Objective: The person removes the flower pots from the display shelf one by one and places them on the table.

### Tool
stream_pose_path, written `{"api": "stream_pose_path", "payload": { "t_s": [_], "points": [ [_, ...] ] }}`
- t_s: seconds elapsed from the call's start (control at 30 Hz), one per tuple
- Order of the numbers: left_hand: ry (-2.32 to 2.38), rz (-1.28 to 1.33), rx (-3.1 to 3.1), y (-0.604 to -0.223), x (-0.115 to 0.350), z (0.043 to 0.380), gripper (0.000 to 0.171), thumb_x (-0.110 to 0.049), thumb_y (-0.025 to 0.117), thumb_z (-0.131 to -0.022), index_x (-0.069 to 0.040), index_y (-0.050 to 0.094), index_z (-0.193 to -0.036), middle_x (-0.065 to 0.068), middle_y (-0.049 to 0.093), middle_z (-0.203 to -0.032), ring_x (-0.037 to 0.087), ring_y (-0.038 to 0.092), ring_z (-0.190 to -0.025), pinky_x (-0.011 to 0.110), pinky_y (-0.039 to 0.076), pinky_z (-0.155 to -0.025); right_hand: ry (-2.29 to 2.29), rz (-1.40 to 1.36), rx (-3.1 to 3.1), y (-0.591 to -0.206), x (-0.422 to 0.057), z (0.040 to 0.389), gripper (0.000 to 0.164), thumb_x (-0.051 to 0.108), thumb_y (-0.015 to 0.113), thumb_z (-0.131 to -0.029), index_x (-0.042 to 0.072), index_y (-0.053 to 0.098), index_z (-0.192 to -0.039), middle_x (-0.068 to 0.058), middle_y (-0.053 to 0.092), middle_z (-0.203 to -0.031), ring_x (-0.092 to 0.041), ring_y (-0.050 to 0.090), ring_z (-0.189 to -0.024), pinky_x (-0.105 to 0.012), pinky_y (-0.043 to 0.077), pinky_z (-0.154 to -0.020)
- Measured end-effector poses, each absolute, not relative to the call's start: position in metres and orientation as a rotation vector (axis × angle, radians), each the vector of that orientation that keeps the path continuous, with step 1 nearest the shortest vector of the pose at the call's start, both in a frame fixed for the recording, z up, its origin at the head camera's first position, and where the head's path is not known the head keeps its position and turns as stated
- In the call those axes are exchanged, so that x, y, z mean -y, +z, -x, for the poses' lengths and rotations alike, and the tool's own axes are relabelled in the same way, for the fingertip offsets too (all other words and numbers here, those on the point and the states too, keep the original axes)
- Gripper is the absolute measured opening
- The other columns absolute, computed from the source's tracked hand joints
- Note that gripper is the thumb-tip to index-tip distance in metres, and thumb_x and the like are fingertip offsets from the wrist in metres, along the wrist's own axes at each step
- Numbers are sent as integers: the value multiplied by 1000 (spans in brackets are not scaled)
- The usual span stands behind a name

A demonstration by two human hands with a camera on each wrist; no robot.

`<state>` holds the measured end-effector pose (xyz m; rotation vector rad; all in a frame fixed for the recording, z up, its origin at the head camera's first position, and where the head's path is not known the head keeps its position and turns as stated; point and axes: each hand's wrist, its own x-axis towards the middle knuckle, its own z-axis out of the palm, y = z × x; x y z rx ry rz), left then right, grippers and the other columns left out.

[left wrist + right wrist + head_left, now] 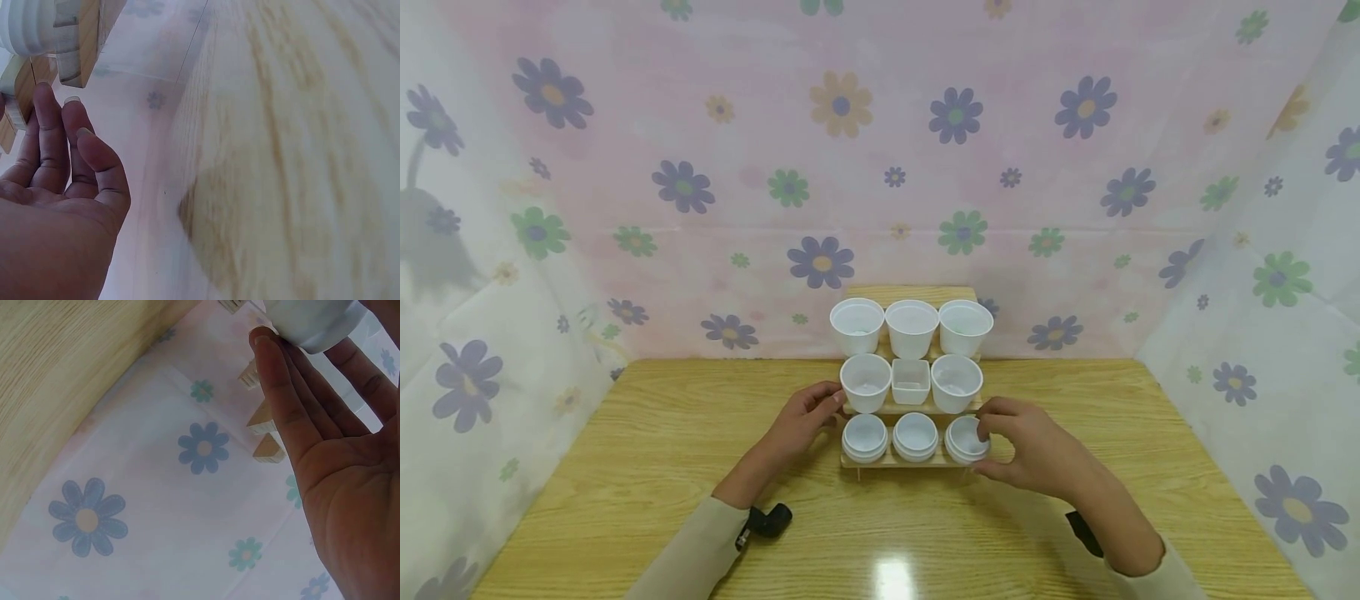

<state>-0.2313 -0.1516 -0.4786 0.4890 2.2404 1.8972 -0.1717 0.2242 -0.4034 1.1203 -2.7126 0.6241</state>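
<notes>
A stepped wooden stand [910,294] carries three rows of white containers. My right hand [1037,446] grips the small white round cup [964,438] at the right end of the lowest step, with a fingertip over its rim and the thumb low at its side. In the right wrist view, fingers lie against a white cup [312,322]. My left hand [801,421] is at the stand's left side, holding the end of a wooden step [22,87] between thumb and fingers. Just above it sits a round white cup [866,385] on the middle step.
Two more small cups, a left one [865,437] and a middle one [915,437], share the lowest step. A square white container [911,383] stands between middle-row cups. Behind the wooden table [715,433] hangs a flowered cloth [737,250].
</notes>
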Motion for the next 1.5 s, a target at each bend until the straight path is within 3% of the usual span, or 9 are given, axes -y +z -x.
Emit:
{"api": "stream_pose_path", "payload": {
  "t_s": [0.27, 0.7, 1.17, 1.5],
  "points": [
    [1923, -511, -2195, -479, 151, 231, 40, -27, 50, -115, 4, 61, -138, 11, 69, -122, 21, 65, -107, 46, 57, -95, 635, -1108, 2692, -399, -226, 169, 33, 22, 96, -80, 20, 66, -93, 2, 68, -115, -15, 67, -100, -36, 61, -82],
    [2087, -464, -1960, -488, 151, 232, 40, -22, 53, -114, 8, 58, -139, -2, 69, -120, 23, 66, -113, 39, 54, -98, 662, -1134, 2585, -390, -222, 159, 40, 24, 99, -75, 19, 64, -95, 4, 65, -116, -9, 63, -100, -31, 60, -83],
    [2242, -527, -1730, -497, 149, 229, 20, -18, 56, -112, -10, 64, -129, -4, 70, -116, 12, 67, -103, 28, 55, -90, 692, -1217, 2491, -385, -211, 149, 43, 20, 98, -76, 17, 62, -98, 5, 64, -121, -11, 63, -105, -32, 60, -84],
    [2258, -574, -1699, -504, 151, 231, 21, -13, 52, -113, -12, 63, -131, -4, 70, -117, 11, 68, -103, 26, 54, -88, 758, -1292, 2400, -388, -200, 145, 43, 14, 96, -75, 16, 61, -101, 2, 63, -122, -13, 63, -106, -31, 60, -85]
  ]
}}
